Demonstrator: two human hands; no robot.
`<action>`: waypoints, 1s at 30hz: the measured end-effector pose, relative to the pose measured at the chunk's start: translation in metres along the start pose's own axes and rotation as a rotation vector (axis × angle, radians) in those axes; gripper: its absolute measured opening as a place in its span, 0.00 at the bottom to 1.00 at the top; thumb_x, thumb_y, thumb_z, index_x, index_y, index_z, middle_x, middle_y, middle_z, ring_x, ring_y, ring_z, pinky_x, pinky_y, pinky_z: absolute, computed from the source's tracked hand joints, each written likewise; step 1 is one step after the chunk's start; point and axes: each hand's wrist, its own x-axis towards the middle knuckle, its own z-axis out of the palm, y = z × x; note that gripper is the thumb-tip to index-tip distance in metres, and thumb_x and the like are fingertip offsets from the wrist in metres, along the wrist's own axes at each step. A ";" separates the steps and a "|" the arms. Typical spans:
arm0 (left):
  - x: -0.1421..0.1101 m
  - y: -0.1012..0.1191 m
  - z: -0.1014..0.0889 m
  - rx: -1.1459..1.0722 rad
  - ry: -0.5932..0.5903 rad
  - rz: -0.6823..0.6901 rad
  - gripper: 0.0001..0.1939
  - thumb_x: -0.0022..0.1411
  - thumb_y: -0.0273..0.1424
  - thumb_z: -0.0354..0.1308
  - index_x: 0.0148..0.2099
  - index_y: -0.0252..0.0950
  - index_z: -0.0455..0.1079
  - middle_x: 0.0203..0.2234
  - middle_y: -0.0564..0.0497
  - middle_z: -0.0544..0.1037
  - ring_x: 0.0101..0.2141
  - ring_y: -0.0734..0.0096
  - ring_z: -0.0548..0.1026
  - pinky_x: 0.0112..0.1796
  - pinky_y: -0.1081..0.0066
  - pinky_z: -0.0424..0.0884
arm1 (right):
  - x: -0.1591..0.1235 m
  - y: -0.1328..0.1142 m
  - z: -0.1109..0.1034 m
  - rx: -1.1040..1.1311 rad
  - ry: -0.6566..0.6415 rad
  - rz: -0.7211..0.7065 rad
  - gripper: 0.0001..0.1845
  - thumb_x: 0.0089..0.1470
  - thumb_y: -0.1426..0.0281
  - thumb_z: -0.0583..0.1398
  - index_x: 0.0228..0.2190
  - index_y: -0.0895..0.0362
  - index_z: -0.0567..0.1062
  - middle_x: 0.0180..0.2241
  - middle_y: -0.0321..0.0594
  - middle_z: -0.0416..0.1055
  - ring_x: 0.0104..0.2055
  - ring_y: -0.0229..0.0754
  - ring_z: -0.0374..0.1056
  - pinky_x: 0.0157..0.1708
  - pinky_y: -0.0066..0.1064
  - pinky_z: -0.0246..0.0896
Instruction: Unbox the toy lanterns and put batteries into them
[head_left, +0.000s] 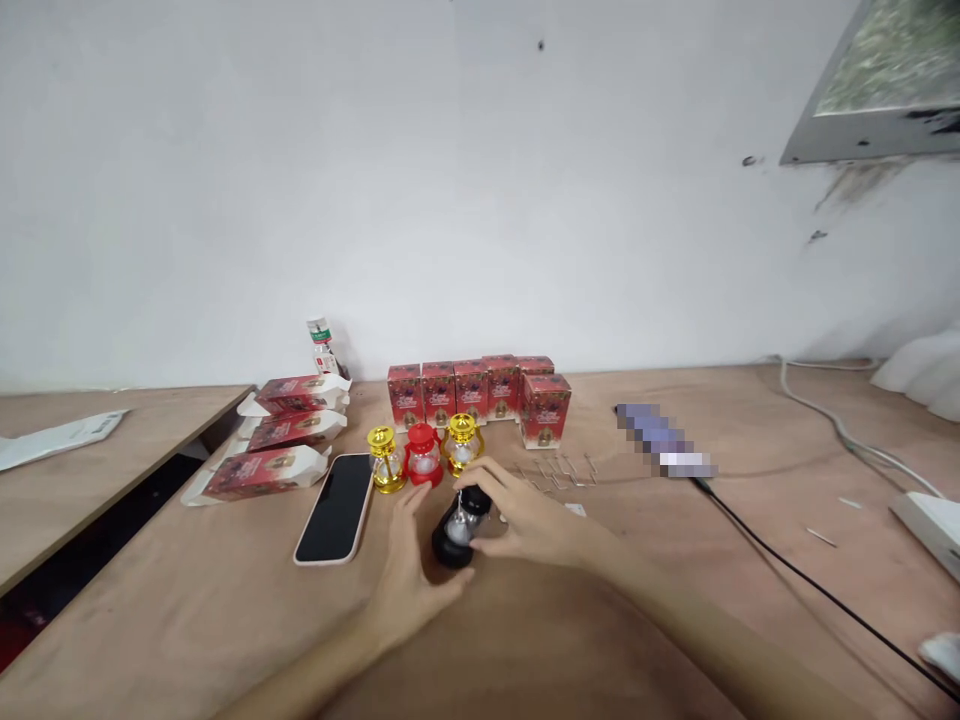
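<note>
My right hand (523, 512) grips a small black toy lantern (460, 527) with a clear middle; it leans over, its base toward my left. Around the lantern's left side curves my left hand (409, 570), thumb and fingers apart; whether it touches the base is hard to make out. Just beyond stand a gold lantern (386, 462), a red lantern (424, 456) and another gold lantern (462, 445) in a row. To the right of my right hand lie several thin wire handles (562, 470) on the table.
Several closed red boxes (471, 390) stand near the wall. Opened red boxes (264, 472) lie at left, beside a phone (335, 510). A bottle (322, 345) stands behind them. At right lie a pixelated device (660, 438) and its black cable (795, 560). A gap (112, 520) splits the tabletops.
</note>
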 end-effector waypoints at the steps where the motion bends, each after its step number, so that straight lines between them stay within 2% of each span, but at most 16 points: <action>1: 0.004 0.000 0.003 -0.022 -0.037 -0.040 0.31 0.38 0.27 0.70 0.48 0.39 0.66 0.48 0.43 0.71 0.53 0.53 0.66 0.55 0.58 0.57 | -0.005 0.003 0.005 0.063 0.066 -0.026 0.26 0.46 0.74 0.62 0.46 0.54 0.61 0.47 0.44 0.63 0.49 0.45 0.65 0.46 0.37 0.65; 3: 0.013 0.001 0.008 -0.028 -0.116 -0.085 0.24 0.44 0.29 0.68 0.45 0.39 0.66 0.41 0.47 0.75 0.46 0.58 0.71 0.50 0.62 0.63 | -0.015 0.011 0.021 0.124 0.253 -0.056 0.31 0.46 0.73 0.62 0.51 0.54 0.56 0.50 0.48 0.62 0.54 0.47 0.62 0.47 0.38 0.65; 6: 0.017 -0.002 0.011 0.048 -0.104 -0.064 0.20 0.48 0.31 0.65 0.43 0.39 0.65 0.37 0.49 0.75 0.40 0.62 0.73 0.45 0.65 0.65 | -0.030 0.023 0.048 0.039 0.565 -0.054 0.34 0.48 0.71 0.61 0.53 0.53 0.52 0.53 0.53 0.59 0.57 0.51 0.59 0.42 0.40 0.68; 9: 0.013 -0.012 0.011 0.123 -0.056 -0.048 0.22 0.46 0.33 0.65 0.44 0.38 0.63 0.37 0.49 0.75 0.40 0.62 0.73 0.44 0.64 0.65 | -0.035 0.030 0.065 -0.123 0.789 -0.082 0.27 0.48 0.69 0.62 0.48 0.52 0.57 0.50 0.51 0.60 0.52 0.52 0.63 0.43 0.45 0.67; 11: 0.011 -0.019 0.010 0.153 -0.009 -0.030 0.21 0.46 0.35 0.64 0.42 0.38 0.63 0.36 0.49 0.75 0.39 0.61 0.74 0.42 0.64 0.67 | -0.035 0.029 0.067 -0.226 0.904 -0.107 0.20 0.49 0.69 0.61 0.43 0.53 0.61 0.46 0.48 0.61 0.48 0.49 0.65 0.41 0.43 0.67; 13: 0.011 -0.023 0.009 0.182 0.012 -0.008 0.20 0.46 0.36 0.63 0.41 0.38 0.63 0.36 0.48 0.76 0.39 0.60 0.74 0.40 0.64 0.68 | -0.033 0.026 0.065 -0.332 0.923 -0.138 0.12 0.51 0.71 0.60 0.38 0.54 0.64 0.40 0.45 0.63 0.42 0.46 0.65 0.38 0.39 0.67; 15: 0.013 -0.023 0.008 0.219 -0.006 0.007 0.19 0.47 0.38 0.62 0.41 0.37 0.63 0.35 0.48 0.76 0.38 0.61 0.74 0.39 0.64 0.69 | -0.032 0.021 0.061 -0.413 0.853 -0.174 0.05 0.53 0.73 0.58 0.33 0.55 0.66 0.34 0.42 0.65 0.37 0.43 0.64 0.36 0.35 0.65; 18: 0.016 -0.021 0.007 0.217 -0.002 0.026 0.18 0.48 0.39 0.61 0.40 0.37 0.64 0.34 0.49 0.75 0.36 0.62 0.74 0.38 0.65 0.70 | -0.035 0.018 0.059 -0.388 0.760 -0.220 0.05 0.56 0.76 0.54 0.31 0.55 0.66 0.29 0.39 0.68 0.33 0.41 0.63 0.33 0.33 0.62; 20: 0.019 -0.020 0.006 0.170 0.037 0.041 0.18 0.49 0.40 0.61 0.41 0.37 0.65 0.35 0.49 0.75 0.38 0.63 0.74 0.38 0.66 0.69 | -0.037 0.020 0.060 -0.257 0.758 -0.205 0.06 0.58 0.76 0.51 0.31 0.54 0.64 0.27 0.37 0.68 0.30 0.39 0.63 0.31 0.32 0.61; 22: 0.022 -0.021 0.005 0.118 0.076 0.034 0.19 0.50 0.41 0.60 0.42 0.37 0.65 0.34 0.50 0.75 0.35 0.65 0.74 0.36 0.68 0.69 | -0.038 0.023 0.062 -0.057 0.817 -0.099 0.08 0.61 0.74 0.47 0.30 0.53 0.62 0.25 0.35 0.66 0.27 0.37 0.62 0.28 0.30 0.60; 25: 0.024 -0.024 0.004 0.030 0.055 -0.030 0.20 0.55 0.45 0.56 0.43 0.37 0.63 0.22 0.56 0.70 0.21 0.74 0.68 0.25 0.73 0.66 | -0.035 0.030 0.064 0.323 0.922 0.226 0.12 0.64 0.66 0.44 0.28 0.53 0.59 0.22 0.31 0.60 0.22 0.35 0.58 0.23 0.27 0.57; 27: 0.024 -0.025 0.004 -0.031 -0.019 -0.082 0.21 0.56 0.48 0.54 0.42 0.37 0.60 0.17 0.60 0.65 0.16 0.77 0.63 0.20 0.75 0.61 | -0.032 0.034 0.063 0.560 0.893 0.399 0.16 0.62 0.58 0.46 0.27 0.53 0.60 0.22 0.30 0.58 0.20 0.34 0.56 0.22 0.27 0.56; 30: 0.023 -0.025 0.003 -0.086 -0.197 -0.141 0.22 0.54 0.49 0.56 0.41 0.37 0.58 0.16 0.62 0.65 0.15 0.80 0.61 0.18 0.78 0.58 | -0.028 0.039 0.060 0.719 0.790 0.451 0.21 0.56 0.49 0.52 0.25 0.54 0.62 0.21 0.30 0.59 0.21 0.34 0.56 0.21 0.27 0.56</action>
